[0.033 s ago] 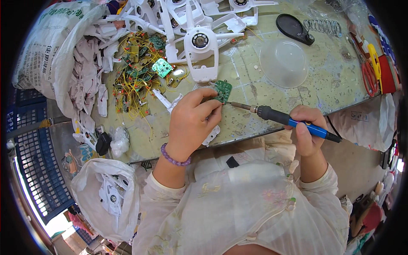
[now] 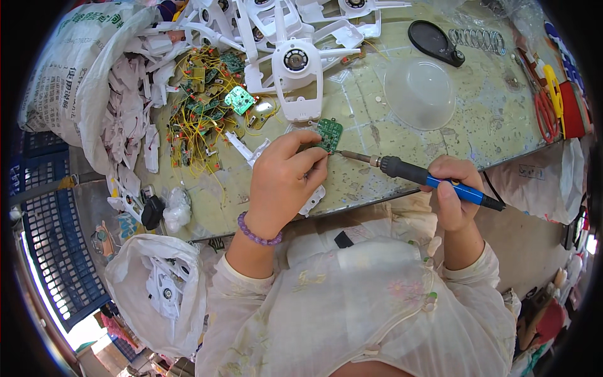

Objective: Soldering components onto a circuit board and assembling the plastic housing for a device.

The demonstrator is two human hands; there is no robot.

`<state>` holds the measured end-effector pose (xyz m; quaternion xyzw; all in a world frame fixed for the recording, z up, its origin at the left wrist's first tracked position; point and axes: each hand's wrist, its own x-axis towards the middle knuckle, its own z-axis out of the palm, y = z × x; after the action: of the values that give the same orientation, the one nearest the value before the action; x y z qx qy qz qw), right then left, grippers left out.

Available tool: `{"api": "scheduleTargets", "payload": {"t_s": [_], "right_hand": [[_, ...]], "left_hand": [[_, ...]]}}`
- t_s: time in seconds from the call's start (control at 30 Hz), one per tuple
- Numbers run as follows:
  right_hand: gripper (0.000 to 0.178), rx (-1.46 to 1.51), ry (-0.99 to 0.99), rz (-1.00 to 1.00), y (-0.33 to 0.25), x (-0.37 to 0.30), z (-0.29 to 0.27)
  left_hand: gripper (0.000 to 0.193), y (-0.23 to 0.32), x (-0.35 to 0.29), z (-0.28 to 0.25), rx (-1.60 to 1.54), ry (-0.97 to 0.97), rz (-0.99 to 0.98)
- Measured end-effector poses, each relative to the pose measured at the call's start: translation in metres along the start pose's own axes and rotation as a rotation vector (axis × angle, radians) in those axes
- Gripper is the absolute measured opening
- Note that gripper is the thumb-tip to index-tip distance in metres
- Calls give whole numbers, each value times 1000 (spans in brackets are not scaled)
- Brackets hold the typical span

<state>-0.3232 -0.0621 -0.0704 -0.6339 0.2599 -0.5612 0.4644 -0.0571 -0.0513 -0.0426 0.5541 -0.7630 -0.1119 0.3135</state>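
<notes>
The left hand (image 2: 281,176) has its thumb and fingers closed on the left edge of a small green circuit board (image 2: 330,133), which sits right at the fingertips, over the table (image 2: 490,119); a purple bead bracelet (image 2: 259,235) circles the wrist behind those fingers; the right hand (image 2: 453,188) grips the blue and black handle of a soldering iron (image 2: 411,173), its fingers curled around it; the iron's tip points left, away from the right fingers and toward the left ones, and ends at the near edge of the board; whether it touches, I cannot tell.

Just beyond the left fingers and the board lies a white plastic frame (image 2: 311,108) with a round dark lens; to the left of those fingers is a white plastic strip (image 2: 240,147), and farther left a heap of boards and yellow wires (image 2: 201,100); a white plastic piece (image 2: 313,200) shows partly below the left fingers; beyond the right fingers, well apart from them, stand or lie a cloudy dome (image 2: 419,94), a black paddle-shaped part (image 2: 432,41) and a metal spring (image 2: 478,41); red-handled scissors (image 2: 546,119) lie off to their right.
</notes>
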Motion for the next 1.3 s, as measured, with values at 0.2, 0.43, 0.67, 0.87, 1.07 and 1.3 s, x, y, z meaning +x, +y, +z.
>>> {"api": "scheduleTargets", "payload": {"t_s": [0.2, 0.43, 0.67, 0.87, 1.07, 1.3], "right_hand": [[13, 0, 7, 3, 1, -1, 1], [13, -20, 3, -26, -1, 2, 2], [13, -44, -32, -44, 0, 4, 1], [13, -64, -45, -47, -1, 3, 1], [13, -8, 19, -16, -1, 1, 1], [13, -28, 5, -20, 2, 4, 1]], "left_hand": [[14, 0, -1, 1, -1, -9, -4], [13, 1, 0, 0, 14, -11, 4], [14, 0, 0, 3, 1, 6, 5], [14, 0, 1, 2, 1, -8, 14], [15, 1, -1, 0, 4, -18, 12], [15, -1, 1, 3, 0, -10, 11]]}}
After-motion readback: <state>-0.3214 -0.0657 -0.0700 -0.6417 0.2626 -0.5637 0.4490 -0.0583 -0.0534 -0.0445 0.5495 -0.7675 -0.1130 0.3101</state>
